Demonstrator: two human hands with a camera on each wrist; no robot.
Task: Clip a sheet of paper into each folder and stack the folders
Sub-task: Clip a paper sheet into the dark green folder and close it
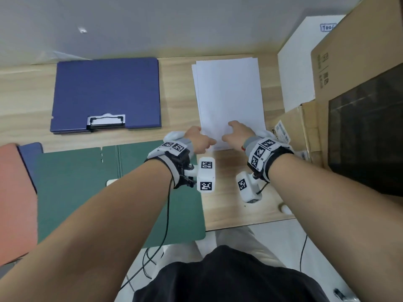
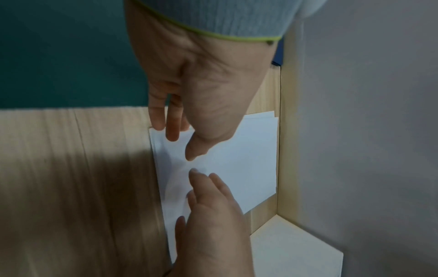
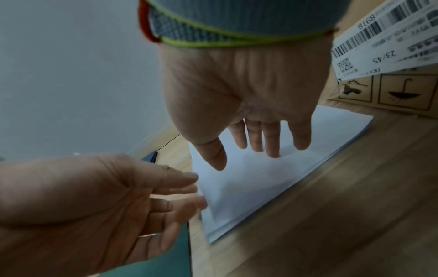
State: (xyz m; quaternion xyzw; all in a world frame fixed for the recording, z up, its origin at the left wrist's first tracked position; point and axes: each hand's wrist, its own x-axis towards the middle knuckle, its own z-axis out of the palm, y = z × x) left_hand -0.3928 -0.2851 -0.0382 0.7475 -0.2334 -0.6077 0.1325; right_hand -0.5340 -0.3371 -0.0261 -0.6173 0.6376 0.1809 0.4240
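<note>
A stack of white paper (image 1: 229, 92) lies on the wooden desk, right of centre. My right hand (image 1: 229, 131) rests on its near end, with straight fingers (image 3: 272, 142) touching the top sheet (image 3: 260, 180). My left hand (image 1: 206, 138) is at the stack's near left corner, its fingers (image 2: 171, 129) loosely extended over the paper edge (image 2: 213, 168) and holding nothing. A closed blue folder (image 1: 105, 92) with a black clip (image 1: 106, 120) lies at the back left. A green folder (image 1: 82, 192) lies open in front of it.
A red folder (image 1: 15, 203) and a blue one (image 1: 30, 153) lie at the far left. Cardboard boxes (image 1: 359, 51), a white board (image 1: 301, 62) and a dark panel (image 1: 366, 131) crowd the right side. A grey wall (image 1: 152, 22) closes the back.
</note>
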